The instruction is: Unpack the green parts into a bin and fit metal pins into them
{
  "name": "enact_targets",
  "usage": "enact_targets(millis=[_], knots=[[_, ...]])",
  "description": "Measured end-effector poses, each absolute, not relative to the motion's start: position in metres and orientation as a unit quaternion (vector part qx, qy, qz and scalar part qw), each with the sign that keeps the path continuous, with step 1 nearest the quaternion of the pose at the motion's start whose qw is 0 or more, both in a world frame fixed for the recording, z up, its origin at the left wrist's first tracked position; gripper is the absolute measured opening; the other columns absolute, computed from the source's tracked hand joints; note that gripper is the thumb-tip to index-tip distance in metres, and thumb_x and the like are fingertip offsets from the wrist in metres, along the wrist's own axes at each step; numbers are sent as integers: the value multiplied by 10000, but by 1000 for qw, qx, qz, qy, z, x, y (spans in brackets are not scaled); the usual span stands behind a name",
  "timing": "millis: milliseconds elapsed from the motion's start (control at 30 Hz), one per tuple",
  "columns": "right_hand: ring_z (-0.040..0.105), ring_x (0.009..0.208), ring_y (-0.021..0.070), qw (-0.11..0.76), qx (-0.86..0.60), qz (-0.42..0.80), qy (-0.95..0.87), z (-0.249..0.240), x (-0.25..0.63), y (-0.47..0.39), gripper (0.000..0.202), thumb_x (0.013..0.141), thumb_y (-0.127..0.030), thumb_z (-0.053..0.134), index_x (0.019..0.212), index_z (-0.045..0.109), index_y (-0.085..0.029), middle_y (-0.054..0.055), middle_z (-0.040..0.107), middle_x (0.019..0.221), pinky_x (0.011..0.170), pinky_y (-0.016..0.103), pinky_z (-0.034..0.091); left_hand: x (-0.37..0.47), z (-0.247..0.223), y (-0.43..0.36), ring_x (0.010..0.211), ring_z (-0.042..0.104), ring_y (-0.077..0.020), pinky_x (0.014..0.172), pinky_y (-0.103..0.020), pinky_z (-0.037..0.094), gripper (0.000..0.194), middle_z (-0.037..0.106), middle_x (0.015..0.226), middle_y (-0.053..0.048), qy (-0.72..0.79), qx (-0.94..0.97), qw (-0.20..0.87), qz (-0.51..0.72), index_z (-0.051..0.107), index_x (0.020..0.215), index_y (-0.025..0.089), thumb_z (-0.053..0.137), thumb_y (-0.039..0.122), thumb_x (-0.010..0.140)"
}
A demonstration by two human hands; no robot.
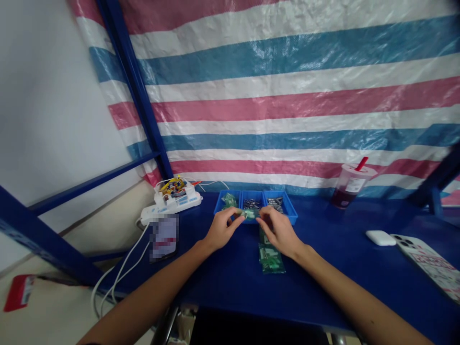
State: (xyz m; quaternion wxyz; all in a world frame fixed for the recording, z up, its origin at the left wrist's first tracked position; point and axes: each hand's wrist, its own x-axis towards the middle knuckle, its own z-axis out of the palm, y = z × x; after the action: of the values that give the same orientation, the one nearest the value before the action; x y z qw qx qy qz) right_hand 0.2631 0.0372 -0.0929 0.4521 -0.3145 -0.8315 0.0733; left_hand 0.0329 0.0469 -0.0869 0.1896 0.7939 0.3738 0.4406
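Left hand (223, 230) has thumb and forefinger closed on the left edge of a small green packet (250, 213). Right hand (281, 232), just apart from the left, has its fingertips at the packet's right edge; whether they grip it cannot be told. The packet is above the front of the middle bin.

Left to right: a red item (17, 292) lies low beside the blue frame (138, 86). White cables (124, 268) hang past the edge of the blue table (223, 282). A power strip (172, 207) rests on the table, with a phone (164, 237) just in front, its screen blurred. Three blue bins stand side by side: the left bin (216, 206) holds green packets (229, 200), the middle bin (252, 193) dark metal parts (252, 203), the right bin (292, 212) grey parts (276, 203). More packets (272, 261) lie on the table, partly under the right hand. Rightward stand a lidded cup (347, 187) with red straw (362, 164) and dark drink, then a white case (380, 237) near a patterned phone (427, 261). Striped sheeting (269, 110) hangs behind.
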Motion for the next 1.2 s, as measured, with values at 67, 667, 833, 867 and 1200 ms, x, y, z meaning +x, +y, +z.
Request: enact_targets(millis=[67, 667, 833, 867, 1200], knots=[[586, 859, 206, 439, -298, 31, -847, -91, 264, 36, 198, 1033, -197, 430, 1196, 535, -236, 90, 574, 1039, 745, 345, 502, 32, -86, 47, 652, 547, -112, 616, -216, 439, 242, 651, 820, -18, 374, 791, 203, 439, 680, 936, 148, 589, 368, 982], [560, 951, 222, 391, -281, -40, -876, -88, 271, 37, 263, 1008, -216, 507, 1241, 611, -281, 115, 474, 1186, 760, 372, 532, 37, -86, 45, 610, 469, -92, 564, -200, 363, 304, 534, 700, 19, 355, 780, 309, 414, 630, 829, 131, 602, 406, 957], [585, 1001, 244, 427, -295, 47, -854, -88, 266, 36, 389, 986, -165, 450, 1359, 497, -263, 123, 520, 1187, 813, 404, 541, 37, -89, 47, 640, 495, -101, 562, -201, 359, 308, 576, 749, 2, 362, 760, 340, 420, 652, 872, 126, 667, 430, 915], [590, 992, 242, 438, -296, 78, -846, -89, 265, 36, 426, 974, -165, 458, 1390, 457, -257, 118, 536, 1175, 817, 404, 544, 37, -89, 48, 626, 483, -98, 555, -200, 352, 313, 572, 739, 4, 366, 760, 331, 423, 653, 865, 126, 675, 435, 910], [559, 668, 154, 432, -325, 161, -826, -96, 259, 37, 117, 970, -305, 573, 1056, 577, -226, -1, 590, 817, 642, 296, 460, 37, -86, 44, 593, 481, -93, 567, -201, 383, 275, 615, 730, 11, 360, 790, 292, 402, 697, 920, 133, 725, 403, 875]])
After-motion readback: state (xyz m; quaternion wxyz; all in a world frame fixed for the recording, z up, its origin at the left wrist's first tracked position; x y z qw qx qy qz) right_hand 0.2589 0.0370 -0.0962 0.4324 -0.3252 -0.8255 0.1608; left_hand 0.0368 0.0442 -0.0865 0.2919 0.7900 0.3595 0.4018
